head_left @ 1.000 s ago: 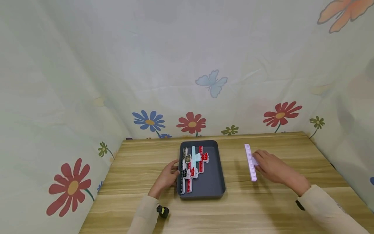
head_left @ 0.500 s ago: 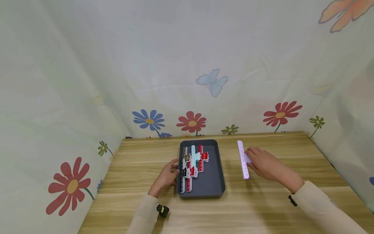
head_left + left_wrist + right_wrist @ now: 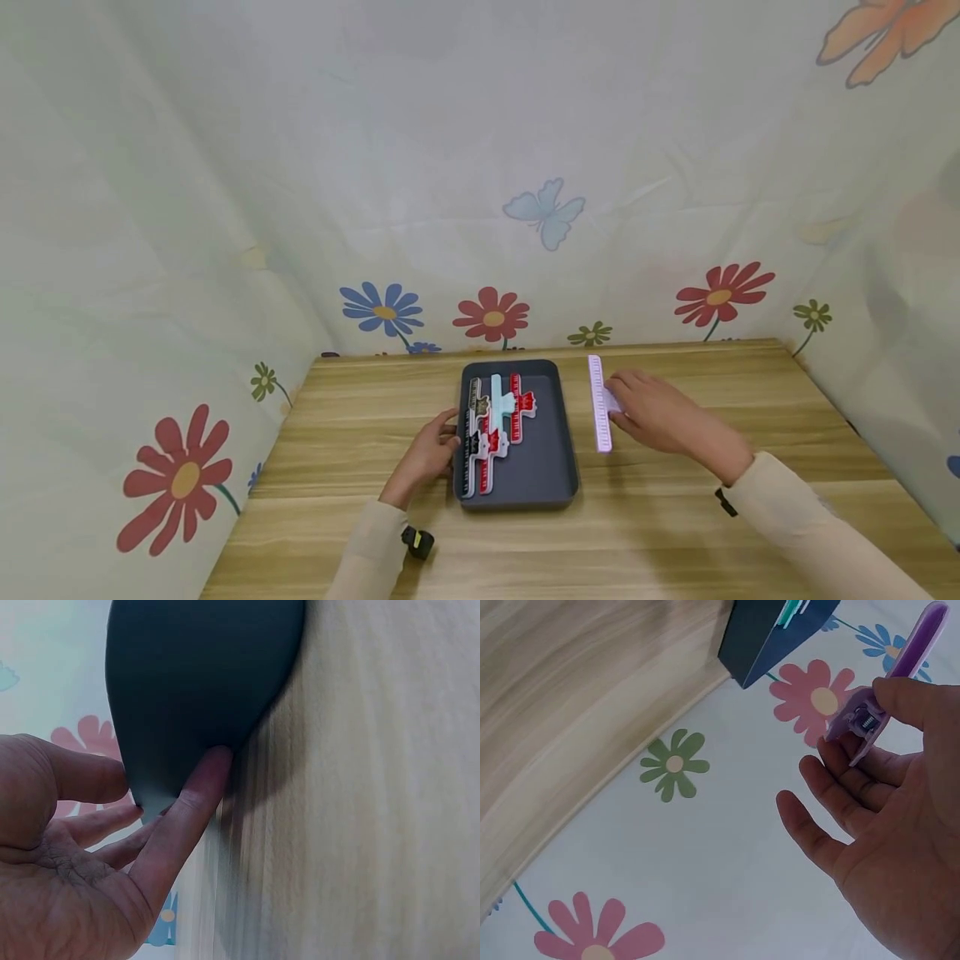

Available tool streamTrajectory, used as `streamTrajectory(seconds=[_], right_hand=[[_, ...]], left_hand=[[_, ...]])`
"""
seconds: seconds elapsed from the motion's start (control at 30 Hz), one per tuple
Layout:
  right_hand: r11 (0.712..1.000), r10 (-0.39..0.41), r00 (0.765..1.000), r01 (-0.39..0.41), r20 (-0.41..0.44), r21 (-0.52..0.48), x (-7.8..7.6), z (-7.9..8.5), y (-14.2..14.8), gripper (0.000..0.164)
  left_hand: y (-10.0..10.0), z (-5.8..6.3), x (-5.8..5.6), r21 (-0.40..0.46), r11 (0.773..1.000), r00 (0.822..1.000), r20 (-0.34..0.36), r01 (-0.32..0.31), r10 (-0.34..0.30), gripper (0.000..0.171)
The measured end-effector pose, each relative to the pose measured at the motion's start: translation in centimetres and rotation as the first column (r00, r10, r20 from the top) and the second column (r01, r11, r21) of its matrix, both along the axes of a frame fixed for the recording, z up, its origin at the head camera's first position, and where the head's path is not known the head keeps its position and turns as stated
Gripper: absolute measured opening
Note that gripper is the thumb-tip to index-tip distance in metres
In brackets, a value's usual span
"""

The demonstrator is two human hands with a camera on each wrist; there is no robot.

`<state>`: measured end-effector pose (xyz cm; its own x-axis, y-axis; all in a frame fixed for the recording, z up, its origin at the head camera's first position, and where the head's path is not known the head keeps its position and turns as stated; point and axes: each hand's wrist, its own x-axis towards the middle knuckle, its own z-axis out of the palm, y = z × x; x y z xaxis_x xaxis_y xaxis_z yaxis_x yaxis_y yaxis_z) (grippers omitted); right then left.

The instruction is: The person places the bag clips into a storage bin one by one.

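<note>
My right hand [image 3: 651, 410] pinches a purple ruler-edged clip [image 3: 600, 406] by its handle, over the table just right of the dark grey tray [image 3: 540, 479]. In the right wrist view, the thumb and fingers grip the spring part of the purple clip [image 3: 919, 641], while the other fingers spread loosely. My left hand [image 3: 430, 454] rests against the tray's left side. Its extended fingers touch the outer wall in the left wrist view, with the thumb by the rim. Inside the tray's left half lie several clips: black, dark-patterned, light blue [image 3: 497, 402] and red [image 3: 516, 425].
The tray stands on a wood-grain table [image 3: 360, 392]. Behind the table's far edge hangs a pale curtain [image 3: 420, 167] printed with flowers and butterflies. A black wrist device [image 3: 418, 542] sits by the left sleeve.
My right hand has carried the purple clip leftward, from well right of the tray to close beside its right rim. My left hand, the tray and the clips in it stay put.
</note>
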<state>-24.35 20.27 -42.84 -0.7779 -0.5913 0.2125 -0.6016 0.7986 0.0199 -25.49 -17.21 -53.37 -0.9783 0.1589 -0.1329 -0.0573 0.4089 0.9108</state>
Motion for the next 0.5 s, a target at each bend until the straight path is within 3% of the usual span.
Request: streamTrajectory(seconds=[0.27, 0.5], right_hand=[[1.000, 0.024, 1.000, -0.024, -0.008, 0.014, -0.4, 0.1, -1.6, 0.047], [0.999, 0.002, 0.998, -0.005, 0.057, 0.051, -0.8, 0.2, -3.3, 0.049]], left_hand=[[-0.1, 0.0, 0.0, 0.022, 1.000, 1.000, 0.008, 0.007, -0.007, 0.055], [-0.1, 0.0, -0.2, 0.014, 1.000, 1.000, 0.008, 0.008, -0.008, 0.055]])
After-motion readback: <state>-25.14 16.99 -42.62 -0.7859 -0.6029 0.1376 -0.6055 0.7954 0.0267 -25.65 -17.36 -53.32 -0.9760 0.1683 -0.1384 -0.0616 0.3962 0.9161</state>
